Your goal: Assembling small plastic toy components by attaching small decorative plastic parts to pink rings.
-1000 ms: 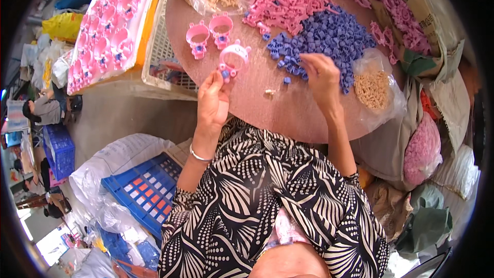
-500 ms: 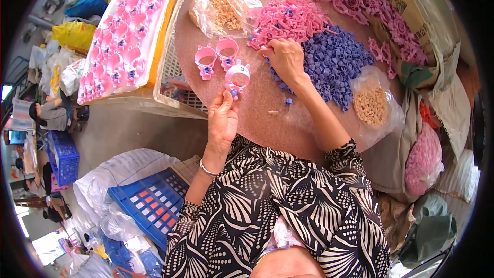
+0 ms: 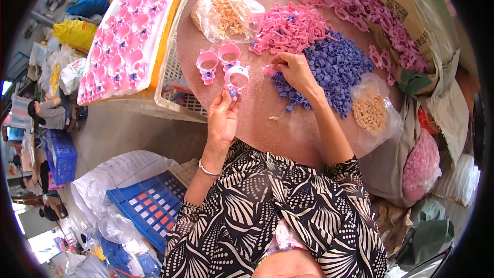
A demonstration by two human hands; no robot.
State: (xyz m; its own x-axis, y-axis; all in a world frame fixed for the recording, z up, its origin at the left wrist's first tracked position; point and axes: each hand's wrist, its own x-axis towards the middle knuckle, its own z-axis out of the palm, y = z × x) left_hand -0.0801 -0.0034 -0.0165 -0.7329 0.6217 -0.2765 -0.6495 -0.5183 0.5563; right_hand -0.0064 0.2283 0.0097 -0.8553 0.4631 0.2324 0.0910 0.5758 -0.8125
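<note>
My left hand is closed on the lower end of a pink animal-shaped plastic frame, which has a round opening, small ears and a blue piece at its base. My right hand pinches a small pink plastic piece over the near-left edge of a heap of blue plastic parts. Behind that hand lies a heap of thin pink parts. Two similar pink frames, one nearer and one farther, rest on the round table just beyond my left hand.
A tray of assembled pink frames sits on a plastic crate at left. Bags of beige parts stand at the back and right. More pink frames spill from a sack at far right. A blue basket is lower left.
My right hand has drawn back from the pink heap toward me, bringing a small pink piece with it. My left hand still holds the frame in nearly the same place.
</note>
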